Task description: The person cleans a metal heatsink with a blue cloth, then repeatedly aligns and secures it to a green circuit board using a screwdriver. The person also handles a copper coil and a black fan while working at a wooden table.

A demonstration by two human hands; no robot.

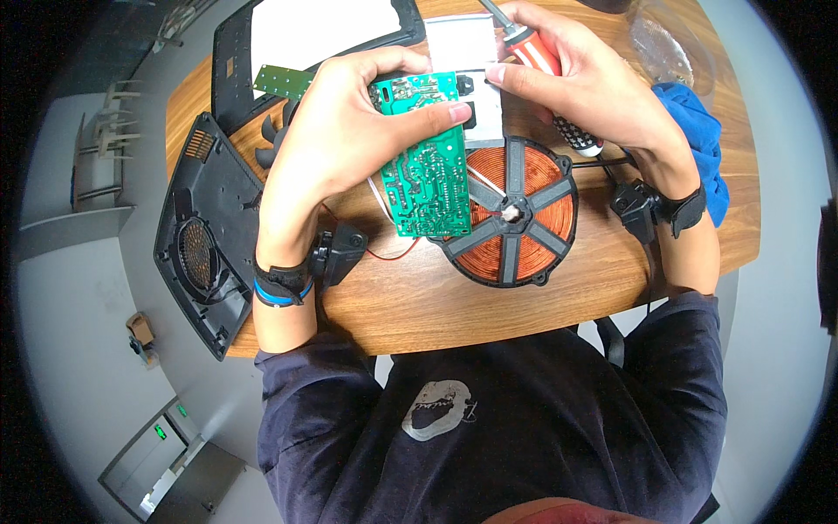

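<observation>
My left hand (345,131) grips a green circuit board (428,188), its thumb pressed across the soldered face and its fingers behind the far side. A silver metal piece (485,129), which looks like a heat sink, shows along the board's right edge. In my right hand (598,87) is a screwdriver (539,57) with a red, white and black handle, its shaft pointing away from me. The right thumb tip rests at the silver piece. Just below the hands lies a round copper coil (552,218) on a black spoked frame, partly covered by the board.
At the left, a black plastic housing (231,284) with a round grille overhangs the table edge. A black fan (267,144), a narrow green board (281,80) and a black panel with a white sheet (332,35) lie behind. A blue cloth (703,148) and clear plastic (668,57) are at right.
</observation>
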